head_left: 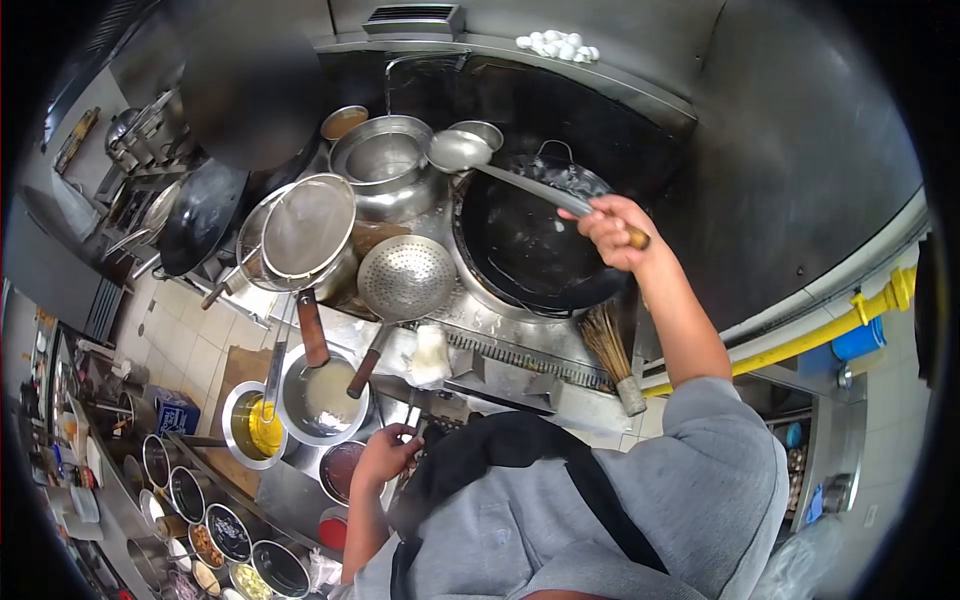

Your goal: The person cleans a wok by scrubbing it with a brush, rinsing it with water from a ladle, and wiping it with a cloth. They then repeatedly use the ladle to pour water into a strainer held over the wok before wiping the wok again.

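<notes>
My right hand (612, 230) is closed around the wooden-ended handle of a metal ladle (460, 150). The ladle's bowl is beside a small metal bowl (480, 132) and close to a large metal pot (385, 160). Below the handle and my wrist is a black wok (530, 235) on the stove, its inside wet and shiny. My left hand (388, 455) is low at the stove's front edge, fingers curled together; what they grip, if anything, is hidden. Nearby stand a pot of cloudy liquid (330, 395) and a pot of dark red sauce (340, 468).
A perforated skimmer (407, 278) and a fine-mesh strainer (308, 226) lie left of the wok. A white cloth (430, 355) and a bamboo brush (605, 350) rest along the front ledge. A pot of yellow liquid (255, 425) is at left. A yellow pipe (780, 350) runs at right.
</notes>
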### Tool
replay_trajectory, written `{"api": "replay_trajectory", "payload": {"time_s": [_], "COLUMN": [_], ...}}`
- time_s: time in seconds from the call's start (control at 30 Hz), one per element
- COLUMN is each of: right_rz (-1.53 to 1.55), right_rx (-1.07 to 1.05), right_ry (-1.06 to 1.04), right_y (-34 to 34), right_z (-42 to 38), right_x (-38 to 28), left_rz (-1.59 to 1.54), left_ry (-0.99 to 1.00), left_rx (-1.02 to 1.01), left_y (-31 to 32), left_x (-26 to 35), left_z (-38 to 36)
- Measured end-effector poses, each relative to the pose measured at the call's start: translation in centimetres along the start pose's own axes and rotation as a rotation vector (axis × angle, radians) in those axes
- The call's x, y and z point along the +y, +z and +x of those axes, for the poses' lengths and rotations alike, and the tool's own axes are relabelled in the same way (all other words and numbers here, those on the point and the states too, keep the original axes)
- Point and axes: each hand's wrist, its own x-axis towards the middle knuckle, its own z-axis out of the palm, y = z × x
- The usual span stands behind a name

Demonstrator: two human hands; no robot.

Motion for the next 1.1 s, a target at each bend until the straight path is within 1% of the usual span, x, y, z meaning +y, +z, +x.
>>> {"api": "replay_trajectory", "payload": {"time_s": [0.03, 0.07, 0.13, 0.17, 0.23, 0.27, 0.33, 0.37, 0.4, 0.43, 0.47, 0.5, 0.53, 0.57, 0.63, 0.67, 0.7, 0.73, 0.77, 0.8, 0.83, 0.9, 0.93, 0.97, 1.0, 1.03, 1.1], "right_rz": [-0.045, -0.044, -0.526, -0.527, -1.114, -1.119, -1.499, -1.509, -1.887, -2.24, -2.29, -2.289, -1.914, -1.543, -1.564, -1.572, -1.562, -1.651, -1.679, -1.794, -2.1, -2.173, -2.06, -1.945, -1.439, -1.2, -0.799], "right_rx": [0.075, 0.08, 0.386, 0.39, 0.7, 0.697, 0.889, 0.88, 0.898, 0.869, 0.759, 0.736, 0.762, 0.754, 0.648, 0.644, 0.618, 0.588, 0.596, 0.667, 0.655, 0.741, 0.691, 0.643, 0.617, 0.639, 0.624], "right_ry": [-0.037, -0.043, -0.144, -0.146, -0.305, -0.301, -0.38, -0.373, -0.721, -1.109, -1.162, -1.17, -0.888, -0.614, -0.593, -0.531, -0.489, -0.481, -0.445, -0.348, -0.366, -0.153, -0.133, -0.109, -0.133, -0.201, 0.002], "right_y": [0.0, -0.5, -1.4, -1.6, -1.8, -0.8, 2.1, 1.6, 0.5, 0.3, 0.9, 1.9, 4.1, 6.0, 7.1, 6.6, 6.9, 5.9, 4.8, 5.3, 3.4, 4.3, 3.3, 2.5, 3.1, 5.0, 4.1], "right_z": [-1.9, -3.5, -6.2, -7.0, -7.9, -8.7, -9.9, -9.6, -9.4, -8.7, -7.5, -6.0, -3.9, -1.7, 4.3, 8.1, 12.1, 16.8, 21.8, 26.1, 31.7, 38.7, 42.0, 44.7, 45.4, 45.0, 48.1], "right_x": [0.8, 1.4, 2.5, 3.4, 5.1, 5.8, 6.6, 6.2, 5.6, 5.3, 4.4, 3.9, 3.9, 3.6, 2.2, 0.8, 0.0, -1.4, -2.6, -3.1, -4.9, -5.0, -5.2, -5.4, -4.3, -2.0, -2.5], "left_rz": [0.081, 0.083, 0.125, 0.124, 0.123, 0.118, 0.088, 0.077, 0.094, 0.112, 0.104, 0.054, 0.002, 0.024, -0.075, -0.102, -0.121, -0.149, -0.175, -0.193, -0.204, -0.153, -0.195, -0.297, -0.326, -0.358, -0.356], "left_ry": [0.028, 0.032, 0.017, 0.02, -0.016, -0.017, -0.045, -0.049, -0.026, -0.002, -0.007, -0.002, 0.005, 0.008, 0.046, -0.038, -0.038, -0.016, 0.007, -0.048, -0.056, -0.121, -0.117, -0.178, -0.199, -0.216, -0.234], "left_rx": [-0.001, -0.008, -0.048, -0.051, -0.059, -0.057, -0.069, -0.063, -0.063, -0.061, -0.046, -0.048, -0.047, -0.039, 0.0, 0.068, 0.086, 0.142, 0.202, 0.174, 0.203, 0.243, 0.288, 0.296, 0.324, 0.348, 0.371], "left_y": [0.2, 0.4, 0.6, 0.7, 0.6, 0.5, 0.2, 0.1, 0.0, -0.3, -0.4, -0.4, -0.6, -1.0, -1.6, -2.1, -2.6, -2.8, -3.0, -3.5, -3.9, -4.6, -4.6, -5.0, -5.1, -5.0, -4.6], "left_x": [0.4, 0.9, 2.1, 2.4, 2.6, 2.4, 1.9, 1.7, 1.4, 1.1, 0.5, -0.4, -1.1, -1.3, -2.6, -1.6, -2.2, -3.3, -4.3, -5.0, -5.6, -7.1, -8.3, -7.9, -8.1, -8.6, -10.7], "left_z": [0.3, 0.4, 0.5, 0.7, 1.0, 1.1, 1.5, 1.5, 1.4, 1.2, 1.2, 1.2, 1.1, 0.9, 0.4, -0.8, -0.9, -1.4, -1.7, -2.1, -2.5, -3.9, -4.5, -5.5, -6.1, -6.7, -6.9]}}
